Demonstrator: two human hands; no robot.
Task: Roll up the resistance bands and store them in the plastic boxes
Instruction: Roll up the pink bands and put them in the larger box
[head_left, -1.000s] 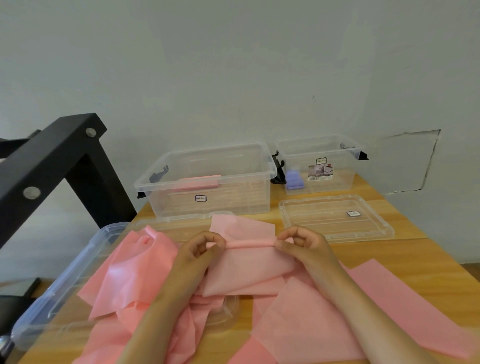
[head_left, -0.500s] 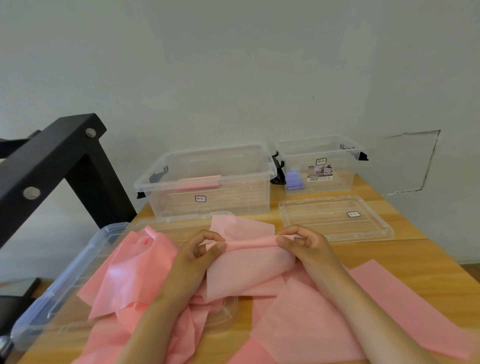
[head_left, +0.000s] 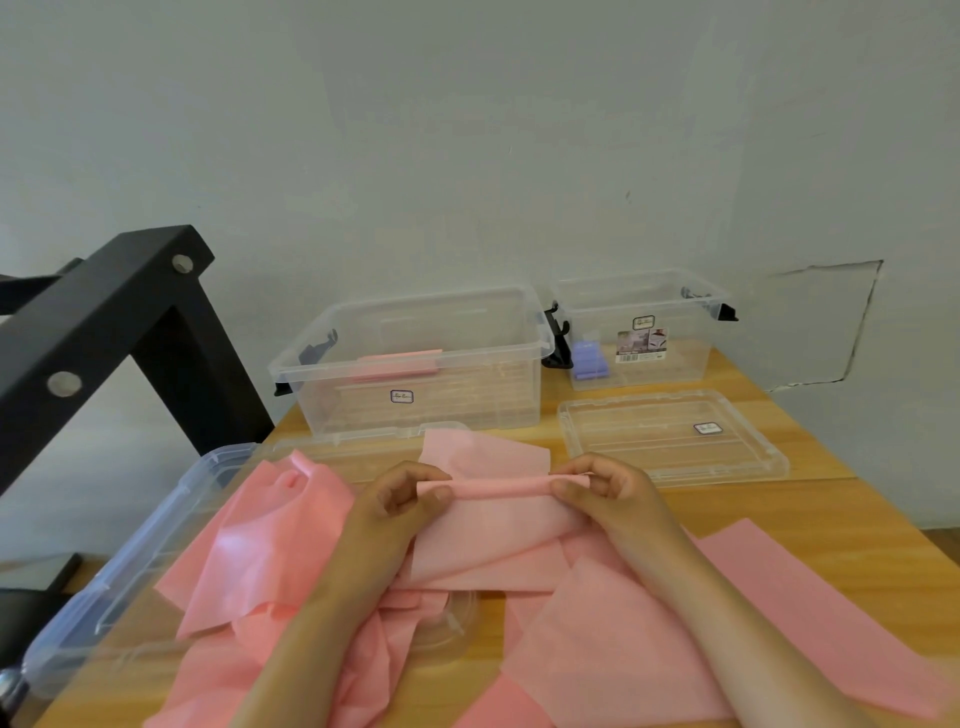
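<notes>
The resistance band (head_left: 498, 530) in work is at the centre of the frame, over the bench (head_left: 841, 499). Its far edge is turned into a thin roll (head_left: 498, 488). The unrolled remainder drapes toward the lower frame, onto the loose bands (head_left: 260, 561) heaped at lower left. The left hand (head_left: 400, 501) takes the left end of the roll and the right hand (head_left: 608, 491) takes the right end. Grip state: on each hand the thumb and curled fingertips pinch the roll, and neither hand is spread.

Handling: the band is judged thin, light, soft and stretchy, with no stiffness of its own. It creases and drapes freely, so the roll is likely to loosen if released. Take hold at both ends of the roll and apply even tension. An uneven pull is likely to skew the roll.

Storage: the large clear box (head_left: 493, 405) stands open at upper centre and holds one pink roll (head_left: 400, 364). The small clear box (head_left: 691, 358), at upper right, holds purple rolls (head_left: 589, 358). A lid (head_left: 623, 441) lies flat in front of it.

Markings: the large clear box carries a small bordered sticker (head_left: 401, 397), and the lid carries a similar one. The writing is too small to read. The small clear box carries a printed product label (head_left: 641, 345) with photographs and a barcode. No text is legible.
</notes>
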